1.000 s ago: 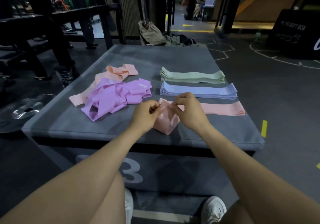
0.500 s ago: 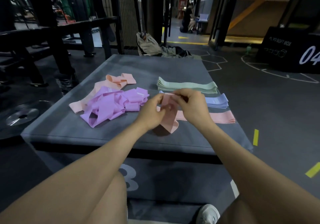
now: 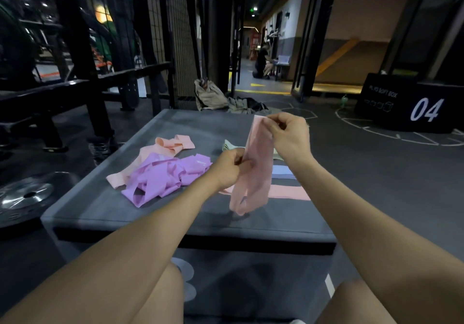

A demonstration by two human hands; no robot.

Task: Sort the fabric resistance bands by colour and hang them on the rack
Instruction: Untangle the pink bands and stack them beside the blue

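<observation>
Both hands up over the grey surface, gripping one pink band: right hand pinching its top edge, left hand clutching the side lower down; the loop hangs off the surface. Left of left hand: purple tangle, peach bands behind it. Under right forearm: green, blue, pink flat stacks. Far right: black box reading "PLYO SOFT BOX", "04".

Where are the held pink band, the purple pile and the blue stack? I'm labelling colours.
pink band (image 3: 258, 170), head view, middle of hanging loop
purple pile (image 3: 160, 178), head view, centre of heap
blue stack (image 3: 282, 171), head view, visible top
</observation>
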